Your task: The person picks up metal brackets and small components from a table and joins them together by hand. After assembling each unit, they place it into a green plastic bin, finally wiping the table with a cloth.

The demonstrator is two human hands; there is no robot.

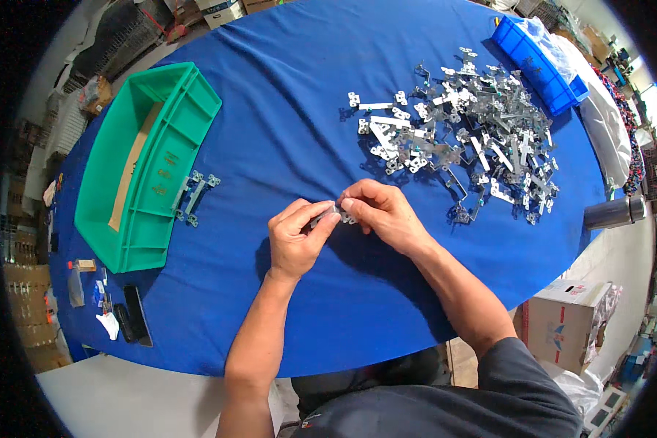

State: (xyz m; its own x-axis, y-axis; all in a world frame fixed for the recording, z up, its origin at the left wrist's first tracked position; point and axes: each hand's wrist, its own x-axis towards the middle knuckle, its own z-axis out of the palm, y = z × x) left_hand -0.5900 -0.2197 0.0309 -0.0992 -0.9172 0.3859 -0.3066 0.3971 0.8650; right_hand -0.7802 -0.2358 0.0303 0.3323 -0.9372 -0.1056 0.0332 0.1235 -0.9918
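Note:
Both hands meet over the middle of the blue-covered table, pinching one small silver metal bracket [347,217] between them. My left hand [297,232] grips its left end with thumb and fingertips. On its other side, my right hand [378,212] closes thumb and fingers round it, hiding most of the part. A large heap of similar metal brackets [482,135] lies to the right, beyond my right hand. Two or so matching brackets [195,197] rest at the left, beside a green plastic crate [142,168].
A blue plastic bin [536,66] with clear plastic wrap stands at the far right. Near the right edge lies a dark cylindrical bottle [615,213]. A black phone [137,315] and small items sit at the lower left. A cardboard box [566,325] is below the table's right side.

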